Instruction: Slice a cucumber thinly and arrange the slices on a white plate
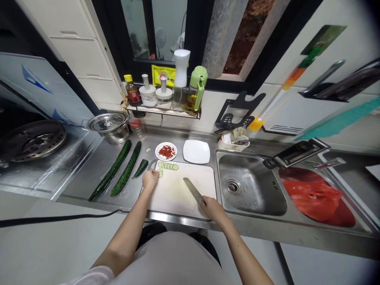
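A kitchen knife [193, 189] is gripped by its handle in my right hand [212, 209], the blade angled up and left over the white cutting board [175, 200]. At the board's upper left, my left hand [150, 179] has its fingers curled together; whatever they may hold is hidden. Right beside those fingertips lie a couple of cucumber slices [160, 173]. Above them, a row of overlapping cucumber slices [168, 166] runs along the board's top edge. A cut cucumber piece [141, 168] rests on the counter to the left, near two whole cucumbers [110, 171] [127, 168].
Behind the board stand a small plate of red berries [166, 151] and a white square plate [196, 151]. The sink [252, 184] is to the right, with a red plastic bag [311, 198] beyond. A lidded steel pot [109, 126] stands back left. Condiments line a shelf [166, 111].
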Available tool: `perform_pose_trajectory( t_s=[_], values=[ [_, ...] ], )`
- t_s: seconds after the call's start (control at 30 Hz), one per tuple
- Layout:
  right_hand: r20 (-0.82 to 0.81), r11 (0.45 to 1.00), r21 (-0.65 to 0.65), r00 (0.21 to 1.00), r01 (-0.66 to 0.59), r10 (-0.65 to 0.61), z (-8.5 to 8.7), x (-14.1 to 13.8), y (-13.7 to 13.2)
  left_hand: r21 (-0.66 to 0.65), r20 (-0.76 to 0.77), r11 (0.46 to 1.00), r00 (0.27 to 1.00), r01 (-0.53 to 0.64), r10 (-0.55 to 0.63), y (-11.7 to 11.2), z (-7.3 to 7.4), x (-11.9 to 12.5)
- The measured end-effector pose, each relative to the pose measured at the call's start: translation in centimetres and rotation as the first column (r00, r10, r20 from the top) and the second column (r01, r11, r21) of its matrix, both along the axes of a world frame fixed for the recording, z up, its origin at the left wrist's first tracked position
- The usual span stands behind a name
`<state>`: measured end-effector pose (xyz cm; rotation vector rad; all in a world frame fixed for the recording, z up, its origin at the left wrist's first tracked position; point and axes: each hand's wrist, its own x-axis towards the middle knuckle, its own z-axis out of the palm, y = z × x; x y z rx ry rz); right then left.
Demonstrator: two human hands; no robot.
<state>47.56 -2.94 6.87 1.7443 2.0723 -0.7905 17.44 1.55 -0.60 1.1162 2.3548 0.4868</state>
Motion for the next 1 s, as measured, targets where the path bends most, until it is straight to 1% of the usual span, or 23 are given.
perform_pose_trajectory(
  t_s=[0.23, 0.4, 0.47, 0.6, 0.67, 0.77, 0.87, 1.0],
  values=[
    [-0.015, 1.0, 0.003, 1.0, 0.005, -0.005, 0.0, 0.1, 0.0, -0.002, -0.027, 1.0, 0.999, -0.018, 0.018, -0.1, -0.2, -0.2],
    [0.002, 1.0, -0.01, 1.0, -0.006, 0.006, 0.0, -0.1, 0.1, -0.021, -0.038, 1.0, 0.999, -0.003, 0.003, -0.2, -0.2, -0.1],
    [-0.001, 1.0, -0.003, 1.0, -0.004, 0.004, -0.1, 0.0, 0.1, 0.002, -0.043, 1.0, 0.999, -0.013, 0.013, -0.2, -0.2, -0.1],
    [-0.008, 1.0, 0.006, 1.0, 0.01, -0.01, -0.4, 0.2, 0.0, 0.114, -0.084, 0.993, 0.996, 0.0, 0.01, 0.0, -0.1, 0.2],
    [-0.009, 1.0, 0.012, 1.0, 0.018, -0.018, -0.5, 0.4, 0.0, 0.169, -0.105, 0.985, 0.994, 0.045, -0.028, 0.4, 0.1, 0.8],
    [-0.014, 0.999, 0.019, 0.999, 0.035, -0.035, -0.6, 0.4, -0.1, 0.203, -0.099, 0.968, 0.986, 0.15, -0.132, 1.2, 0.3, 2.2],
    [-0.015, 0.999, 0.03, 0.999, 0.038, -0.037, -0.5, 0.4, 0.0, 0.184, -0.085, 0.952, 0.969, 0.243, -0.231, 2.0, 0.4, 4.2],
    [-0.011, 0.999, 0.03, 0.999, 0.035, -0.035, -0.4, 0.4, 0.1, 0.119, -0.121, 0.954, 0.957, 0.277, -0.263, 2.9, 0.2, 6.5]
  ],
)
